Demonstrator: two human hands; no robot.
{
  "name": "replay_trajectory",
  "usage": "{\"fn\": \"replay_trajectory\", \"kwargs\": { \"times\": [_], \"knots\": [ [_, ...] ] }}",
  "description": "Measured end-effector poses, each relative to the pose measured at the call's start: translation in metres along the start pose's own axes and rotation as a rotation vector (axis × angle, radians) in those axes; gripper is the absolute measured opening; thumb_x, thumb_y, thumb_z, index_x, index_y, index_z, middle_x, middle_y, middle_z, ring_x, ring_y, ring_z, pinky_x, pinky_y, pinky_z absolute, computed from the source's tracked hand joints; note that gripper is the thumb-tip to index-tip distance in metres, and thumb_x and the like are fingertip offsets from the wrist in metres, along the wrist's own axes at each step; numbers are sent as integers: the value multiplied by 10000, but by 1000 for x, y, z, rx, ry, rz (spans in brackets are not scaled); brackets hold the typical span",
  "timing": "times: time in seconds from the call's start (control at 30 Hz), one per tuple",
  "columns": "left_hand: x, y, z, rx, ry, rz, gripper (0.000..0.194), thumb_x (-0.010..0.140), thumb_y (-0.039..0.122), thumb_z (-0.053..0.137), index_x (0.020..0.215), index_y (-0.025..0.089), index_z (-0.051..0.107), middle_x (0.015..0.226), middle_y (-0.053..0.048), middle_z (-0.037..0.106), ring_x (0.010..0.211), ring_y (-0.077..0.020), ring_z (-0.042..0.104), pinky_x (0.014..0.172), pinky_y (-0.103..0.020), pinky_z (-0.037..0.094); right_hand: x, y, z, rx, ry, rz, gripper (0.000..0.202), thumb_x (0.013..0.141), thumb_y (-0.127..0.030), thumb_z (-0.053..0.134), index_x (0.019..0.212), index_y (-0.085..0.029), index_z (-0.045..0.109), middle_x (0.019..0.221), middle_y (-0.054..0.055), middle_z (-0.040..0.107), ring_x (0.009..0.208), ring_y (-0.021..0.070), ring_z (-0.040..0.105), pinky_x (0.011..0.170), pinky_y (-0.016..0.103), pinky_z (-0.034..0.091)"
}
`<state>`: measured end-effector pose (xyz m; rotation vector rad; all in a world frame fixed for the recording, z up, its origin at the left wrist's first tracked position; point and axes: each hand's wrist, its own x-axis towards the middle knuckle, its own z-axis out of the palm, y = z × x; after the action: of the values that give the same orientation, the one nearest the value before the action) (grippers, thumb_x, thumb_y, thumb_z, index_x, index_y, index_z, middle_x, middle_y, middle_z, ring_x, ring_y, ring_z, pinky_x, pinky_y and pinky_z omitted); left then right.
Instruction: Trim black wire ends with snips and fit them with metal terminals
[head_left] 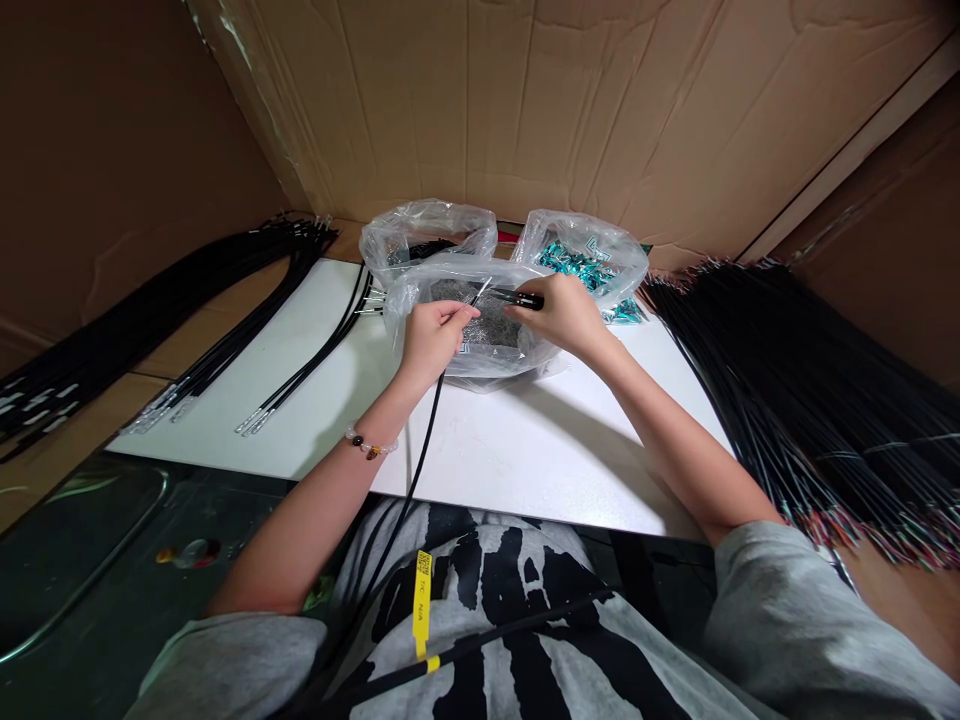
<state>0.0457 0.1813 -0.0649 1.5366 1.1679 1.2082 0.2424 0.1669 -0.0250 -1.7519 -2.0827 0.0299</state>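
My left hand (437, 335) pinches a black cable (426, 440) near its end, and the pale tip points up and right above an open plastic bag (409, 335) of small grey metal parts (491, 325). From that hand the cable runs down over the table edge to my lap. In my right hand (562, 312) is a dark, slim tool (525, 299), its point directed left towards the cable tip. Whether the tool touches the tip is too small to tell. Both hands are over the bag.
Behind are a plastic bag of teal parts (577, 262) and another bag (427, 225) with dark contents. Black cable bundles lie at the left (150, 300) and right (840, 390). A few cables (315, 360) rest on the white table (495, 450). Cardboard walls (480, 110) surround it.
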Motion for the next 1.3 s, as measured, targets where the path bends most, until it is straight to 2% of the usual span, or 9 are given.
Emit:
{"fn": "replay_trajectory", "kwargs": {
  "times": [0.1,0.3,0.83,1.0,1.13,1.3],
  "knots": [
    [-1,0,0,27,0,17,213,810,262,620,823,142,796,421,49,475,418,-104,406,474,-248,296,-3,-4,-4,14,-23,-34,365,957,-472,607,881,-167,791,746,76,725,635,164,491,593,314,264],
    [-1,-4,1,97,49,55,167,781,283,705,804,141,791,426,61,453,430,-98,360,485,-263,271,-8,-9,-1,-17,-38,-49,301,968,-390,597,956,-170,803,825,113,765,661,193,535,613,321,270],
    [-1,-6,3,156,68,107,181,765,307,733,759,131,777,431,82,385,459,-87,289,504,-271,238,-9,-18,14,-38,-50,-51,360,1037,-347,517,847,-181,773,799,117,756,696,225,612,631,327,285],
    [-1,-6,3,150,51,108,197,780,320,718,767,130,772,433,85,362,450,-89,285,495,-278,223,-8,-15,9,-36,-34,-43,327,997,-379,571,881,-162,787,804,129,764,668,221,591,611,329,273],
    [-1,-5,4,147,48,139,253,793,360,726,849,121,785,446,96,330,464,-88,266,505,-276,219,-8,-13,4,-16,-14,-48,339,994,-397,562,923,-163,795,830,120,770,684,208,590,612,322,281],
    [0,-5,3,133,17,166,279,850,357,649,880,125,801,451,72,398,471,-105,330,509,-273,256,-9,-12,-3,-1,9,-32,335,987,-394,563,959,-162,804,827,119,766,677,202,571,614,316,275]
  ]
}}
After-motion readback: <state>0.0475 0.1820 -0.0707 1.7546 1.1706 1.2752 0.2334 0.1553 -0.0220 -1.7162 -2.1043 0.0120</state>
